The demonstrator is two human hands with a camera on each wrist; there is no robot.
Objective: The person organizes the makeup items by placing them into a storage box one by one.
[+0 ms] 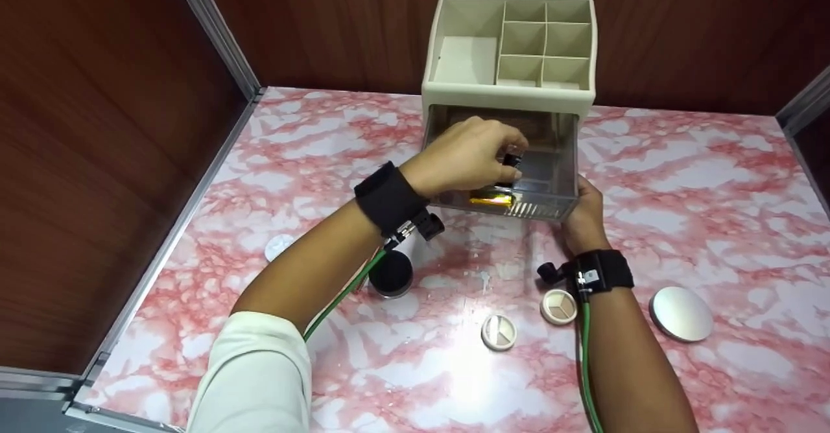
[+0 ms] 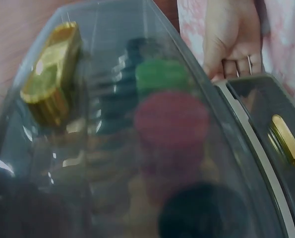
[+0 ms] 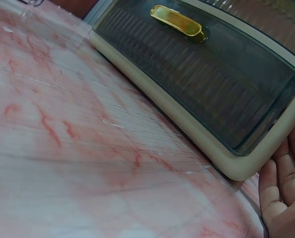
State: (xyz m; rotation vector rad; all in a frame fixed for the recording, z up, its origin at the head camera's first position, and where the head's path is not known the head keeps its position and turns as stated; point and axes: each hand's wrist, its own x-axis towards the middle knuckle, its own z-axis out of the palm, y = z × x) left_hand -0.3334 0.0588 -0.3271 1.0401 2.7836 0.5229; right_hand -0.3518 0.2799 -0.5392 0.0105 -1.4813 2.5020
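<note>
A cream desktop organizer (image 1: pixel 509 96) stands at the back with its smoky clear drawer (image 1: pixel 548 190) pulled out. My left hand (image 1: pixel 470 154) reaches into this drawer, thumb and fingers pinching a small black item (image 1: pixel 512 160) whose kind is partly hidden. Through the drawer front, in the left wrist view, blurred green (image 2: pixel 162 74) and pink (image 2: pixel 172 119) round things show, beside the drawer's gold handle (image 2: pixel 53 72). My right hand (image 1: pixel 585 216) touches the organizer's right side with its fingers extended. A lower drawer with a gold handle (image 3: pixel 179 22) is closed in the right wrist view.
Two small round three-part palettes (image 1: pixel 498 332) lie on the marbled table (image 1: pixel 389 381). A black-lidded jar (image 1: pixel 391 273) stands below my left forearm, and a clear round piece (image 1: pixel 279 247) lies left of it. A silvery round compact (image 1: pixel 681 314) is at the right.
</note>
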